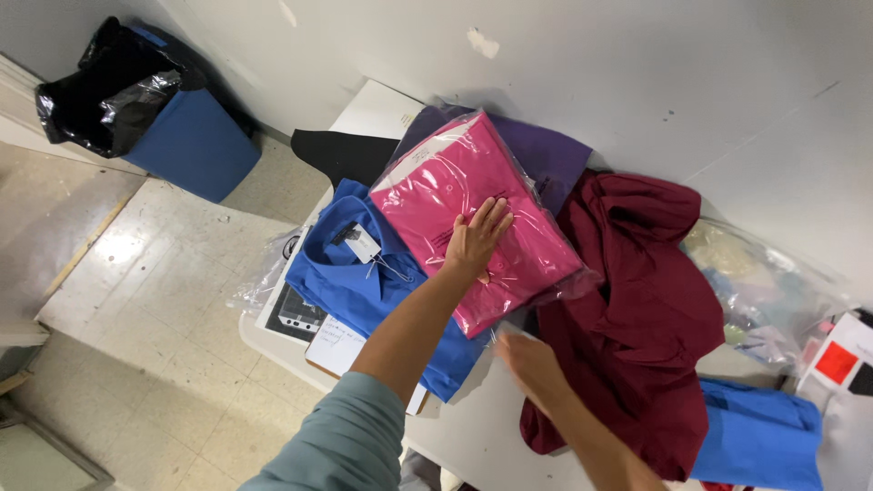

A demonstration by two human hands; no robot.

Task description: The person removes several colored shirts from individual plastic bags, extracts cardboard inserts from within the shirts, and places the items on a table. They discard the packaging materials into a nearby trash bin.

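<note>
Left hand (476, 238) spread flat on bagged pink shirt (473, 214); right hand (532, 364) blurred, grip unclear; white table (473, 427), tiled floor (155, 273).

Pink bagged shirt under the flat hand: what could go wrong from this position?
1. The pink bagged shirt lies on a pile, over the blue shirt; under the left hand its slick bag may slide.
2. The right hand, blurred at the bag's near edge, might tear the thin plastic.
3. The blue shirt overhangs the table and could drop.

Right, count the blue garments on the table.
2. A blue collared shirt lies at the table's left, partly under the bagged pink shirt that the left hand presses. Another blue garment lies at the lower right. More may be hidden.
</note>
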